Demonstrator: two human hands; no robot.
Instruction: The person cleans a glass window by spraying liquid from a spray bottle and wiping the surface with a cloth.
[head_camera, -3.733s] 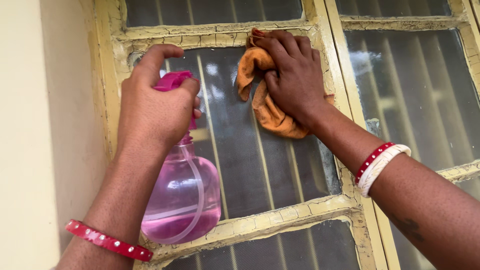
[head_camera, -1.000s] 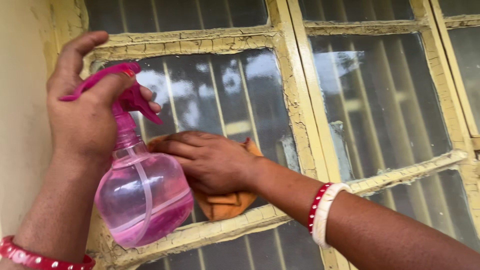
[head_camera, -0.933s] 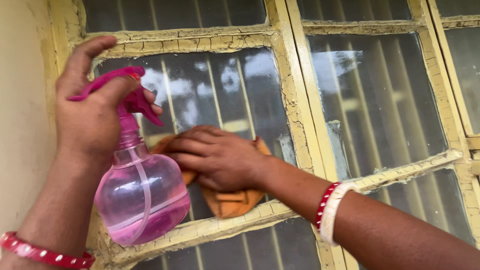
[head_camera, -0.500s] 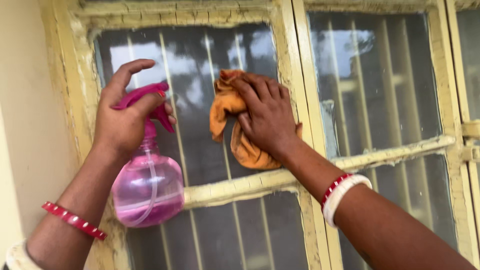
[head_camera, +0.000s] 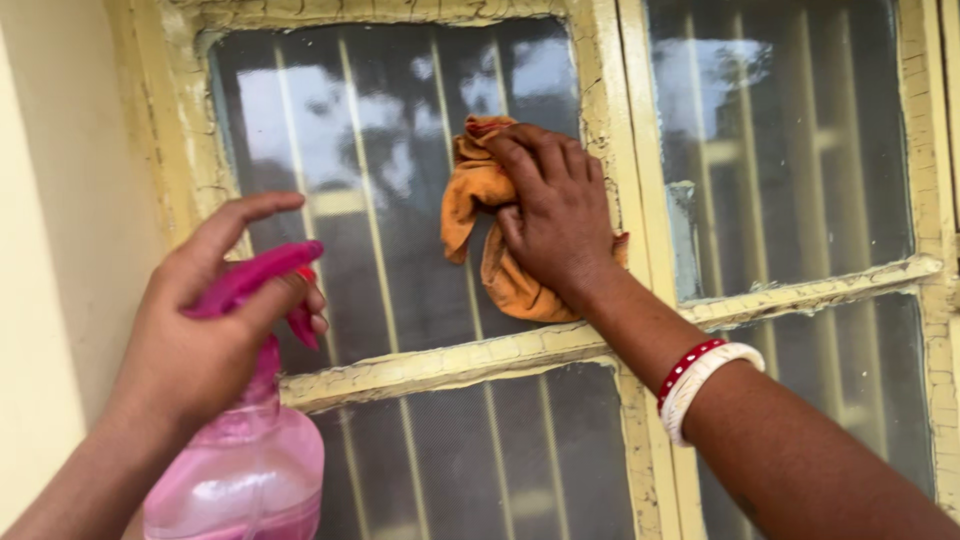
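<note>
While her right hand (head_camera: 555, 215) presses a bunched orange cloth (head_camera: 478, 205) flat against the window pane (head_camera: 380, 200), her left hand (head_camera: 205, 335) grips a pink spray bottle (head_camera: 240, 475), finger around its trigger.

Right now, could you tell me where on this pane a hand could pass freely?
The glass between the spray bottle and orange cloth is bare. It is crowded at the upper right, where the right hand presses the cloth near the cracked frame.
</note>
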